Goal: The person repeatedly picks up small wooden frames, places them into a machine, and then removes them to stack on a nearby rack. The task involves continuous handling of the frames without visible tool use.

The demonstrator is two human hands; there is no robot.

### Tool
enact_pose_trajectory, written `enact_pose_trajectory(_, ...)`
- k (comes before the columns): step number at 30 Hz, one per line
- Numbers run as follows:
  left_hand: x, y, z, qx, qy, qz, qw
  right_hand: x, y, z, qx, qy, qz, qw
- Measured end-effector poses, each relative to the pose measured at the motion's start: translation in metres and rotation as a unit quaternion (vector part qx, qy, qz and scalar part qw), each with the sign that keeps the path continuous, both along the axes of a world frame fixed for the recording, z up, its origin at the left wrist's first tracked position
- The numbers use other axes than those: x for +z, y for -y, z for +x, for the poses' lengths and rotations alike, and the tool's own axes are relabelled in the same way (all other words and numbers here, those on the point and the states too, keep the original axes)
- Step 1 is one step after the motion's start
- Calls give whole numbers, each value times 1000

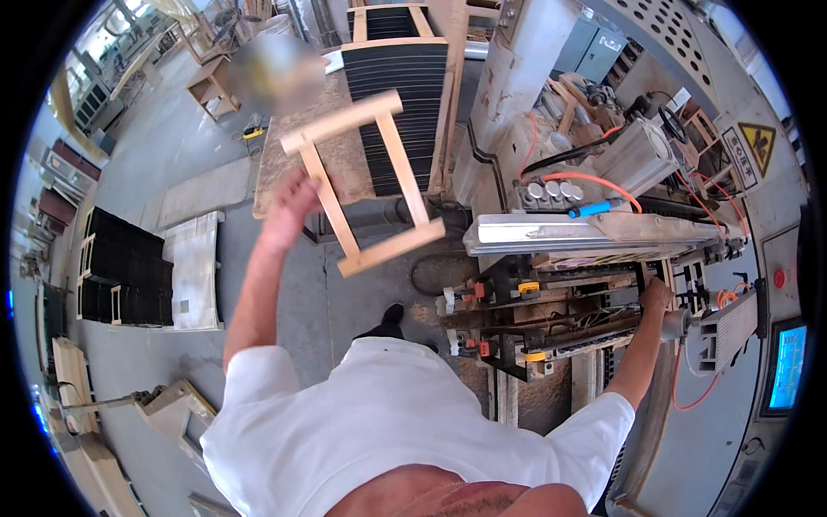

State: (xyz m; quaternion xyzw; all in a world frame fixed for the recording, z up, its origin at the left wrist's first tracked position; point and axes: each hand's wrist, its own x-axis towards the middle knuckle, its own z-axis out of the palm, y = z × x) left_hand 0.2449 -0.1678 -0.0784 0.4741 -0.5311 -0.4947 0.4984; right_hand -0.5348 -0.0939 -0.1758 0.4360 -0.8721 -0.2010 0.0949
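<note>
My left hand (293, 207) is raised out to the left, a little smeared by motion. It grips one side bar of a light wooden frame (401, 168), made of two crosspieces joined by two bars. The frame hangs tilted in the air over the floor. On the right, my right hand (656, 295) reaches into a machine (560, 233) with metal rails. Its fingers are curled next to a piece of light wood at the rails' far right end. What they grip is hidden.
A tall stack of black, wood-edged frames (396, 121) stands ahead, another black stack (129, 276) at left. Orange hoses (594, 183) and a blue marker (590, 209) lie on the machine. A control screen (786, 366) is far right. Sawdust covers the floor beneath the rails.
</note>
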Motion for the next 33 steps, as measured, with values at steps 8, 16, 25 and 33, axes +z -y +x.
enact_pose_trajectory(8, 96, 191, 72, -84, -232, -109, 963, 57, -18, 114, 1, 99, -335, 937)
enact_pose_trajectory(16, 96, 373, 50, -107, -166, -2, 980, 63, -78, 308, 46, 403, -659, 633)
enact_pose_trajectory(25, 64, 352, 17, 26, -88, -75, 993, 1, -152, 400, -110, 431, -610, 656)
enact_pose_trajectory(33, 4, 155, -15, -18, -242, -177, 954, 99, -215, 462, -85, 239, -559, 789)
